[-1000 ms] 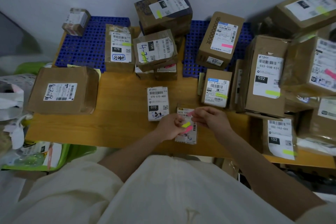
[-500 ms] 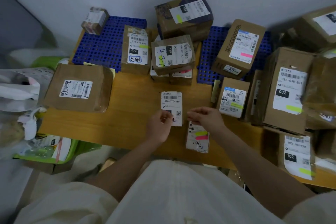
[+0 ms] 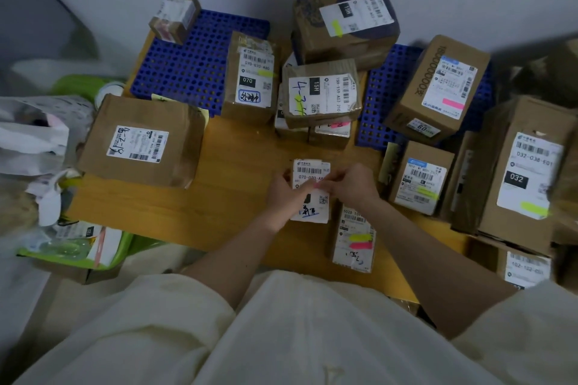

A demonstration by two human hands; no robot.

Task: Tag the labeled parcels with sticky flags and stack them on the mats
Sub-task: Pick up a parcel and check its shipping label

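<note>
A small flat parcel with a white 070-070 label lies on the wooden table in front of me. My left hand grips its left edge. My right hand is pinched over the label, with a sticky flag barely showing at the fingertips. Just to the right, near the table's front edge, a second small parcel carries a yellow and a pink flag. Two blue perforated mats lie at the back, the left mat and the right mat. Both hold flagged boxes.
A wide flat parcel sits at the left. A 070 box, a 15H box and a taller box stand behind my hands. Several boxes crowd the right, among them a 032 box. A green bin and plastic bags lie left of the table.
My hands left the flagged parcel near the front edge and moved up to the 070-070 parcel. The left hand took hold of it and the right hand came over its label.
</note>
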